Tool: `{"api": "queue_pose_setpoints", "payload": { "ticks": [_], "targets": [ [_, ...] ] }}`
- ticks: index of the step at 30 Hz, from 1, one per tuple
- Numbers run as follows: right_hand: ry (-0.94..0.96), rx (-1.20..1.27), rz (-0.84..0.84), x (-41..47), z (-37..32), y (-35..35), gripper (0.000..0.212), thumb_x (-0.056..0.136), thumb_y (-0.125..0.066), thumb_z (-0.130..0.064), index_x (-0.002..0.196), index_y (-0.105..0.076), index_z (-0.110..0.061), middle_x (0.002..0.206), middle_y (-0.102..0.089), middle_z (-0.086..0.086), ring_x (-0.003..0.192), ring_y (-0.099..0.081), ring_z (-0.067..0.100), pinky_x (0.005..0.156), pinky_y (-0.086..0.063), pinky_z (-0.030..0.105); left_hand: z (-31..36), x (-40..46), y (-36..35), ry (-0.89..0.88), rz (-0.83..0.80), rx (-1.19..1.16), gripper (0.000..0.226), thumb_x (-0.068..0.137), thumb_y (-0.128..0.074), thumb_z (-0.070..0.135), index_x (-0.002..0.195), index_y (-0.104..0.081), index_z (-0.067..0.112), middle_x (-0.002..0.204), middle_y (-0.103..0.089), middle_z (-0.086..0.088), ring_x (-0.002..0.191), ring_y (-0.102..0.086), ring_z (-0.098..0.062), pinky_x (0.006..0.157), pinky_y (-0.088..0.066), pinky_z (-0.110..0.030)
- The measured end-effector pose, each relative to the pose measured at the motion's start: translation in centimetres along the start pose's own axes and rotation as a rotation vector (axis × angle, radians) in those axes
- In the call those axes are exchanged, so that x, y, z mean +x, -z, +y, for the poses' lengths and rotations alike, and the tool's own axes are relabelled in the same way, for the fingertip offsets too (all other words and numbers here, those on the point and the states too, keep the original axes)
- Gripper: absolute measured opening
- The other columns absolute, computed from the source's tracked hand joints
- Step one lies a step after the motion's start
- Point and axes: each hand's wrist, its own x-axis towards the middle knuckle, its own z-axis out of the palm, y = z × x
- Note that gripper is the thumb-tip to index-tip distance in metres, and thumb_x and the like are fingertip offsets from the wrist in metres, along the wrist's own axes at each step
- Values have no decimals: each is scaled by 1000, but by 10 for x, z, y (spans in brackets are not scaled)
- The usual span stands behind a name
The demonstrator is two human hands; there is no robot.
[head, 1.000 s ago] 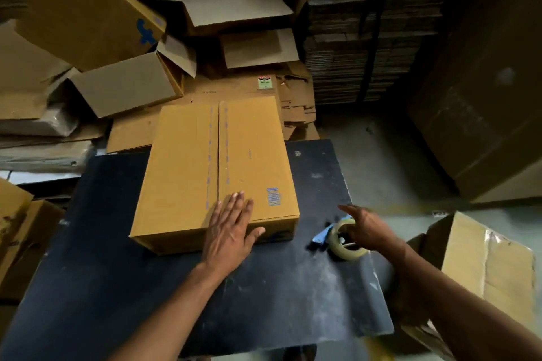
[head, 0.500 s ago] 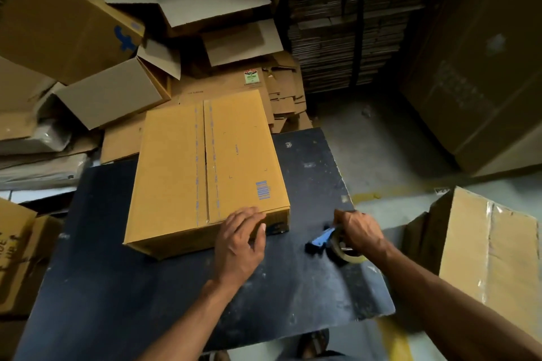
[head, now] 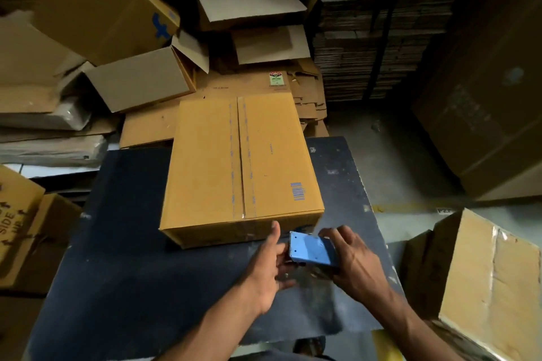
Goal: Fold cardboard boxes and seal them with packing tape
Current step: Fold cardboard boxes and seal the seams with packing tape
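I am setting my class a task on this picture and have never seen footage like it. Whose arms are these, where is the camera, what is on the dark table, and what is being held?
No machine is at work here: the arms belong to a person, and the camera sits on that person's head, looking forward and down. That is why both forearms reach in from the bottom edge.

On the dark table lies one closed cardboard box, with clear tape along its middle seam. The right hand grips a blue tape dispenser just in front of the box's near edge. The left hand meets the dispenser from the other side; its fingers are partly hidden, so I cannot tell whether it grips it.

Around the table are piles of open and flattened cartons and another taped box on the right.
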Motion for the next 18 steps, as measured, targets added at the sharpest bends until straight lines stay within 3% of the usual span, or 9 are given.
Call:
{"api": "queue_pose_setpoints", "payload": {
  "ticks": [2, 4, 7, 9, 12, 15, 18],
  "targets": [
    [55, -45, -11, 7, -27, 7, 70, 71, -74, -37, 135, -46, -32, 114, -45, -3, 97, -60, 26, 60, -56, 43, 13, -16, 25, -81, 35, 11, 66, 89, -49, 75, 116, -74, 20, 107, -79, -2, 110, -69, -24, 92, -55, -45],
    [119, -29, 3, 16, -59, 23, 65, 70, -64, -44, 131, -52, -25, 113, -46, 0, 84, -62, 32, 55, -51, 41, 27, -29, 52, -158, 54, -18, 57, 87, -61, 65, 117, -74, 18, 106, -78, -7, 104, -71, -28, 85, -55, -43],
    [226, -5, -14, 38, -112, 50, 67, 76, -61, -73, 128, -53, -31, 112, -53, -7, 84, -62, 23, 58, -48, 35, 49, -44, 93, -157, 41, -214, 46, 92, -64, 53, 104, -77, 11, 93, -75, -14, 83, -67, -29, 76, -49, -41],
    [319, -4, -41, 54, -146, 58, 70, 76, -68, -77, 130, -51, -35, 112, -62, -11, 89, -65, 17, 64, -52, 32, 59, -49, 118, -135, 87, -346, 31, 98, -63, 39, 96, -76, 10, 81, -73, -11, 69, -65, -23, 67, -48, -37],
    [438, -67, -56, 76, -193, 60, 71, 78, -65, -78, 133, -50, -36, 109, -67, -10, 90, -66, 16, 66, -54, 32, 66, -45, 157, -188, 310, -310, 17, 100, -60, 14, 93, -74, 7, 71, -73, -9, 57, -63, -18, 55, -49, -30],
    [507, -171, -96, 91, -210, 59, 71, 84, -63, -74, 142, -43, -38, 119, -65, -10, 97, -65, 17, 68, -52, 32, 67, -38, 200, -271, 536, -231, 15, 98, -67, 12, 91, -75, 1, 72, -71, -9, 50, -60, -14, 45, -46, -23],
    [481, -236, -153, 102, -196, 63, 78, 84, -64, -73, 150, -37, -41, 127, -64, -10, 103, -64, 15, 72, -54, 30, 61, -29, 238, -257, 599, -247, 19, 99, -67, 17, 93, -76, 1, 65, -69, -5, 48, -55, -10, 42, -44, -21]
  ]
}}
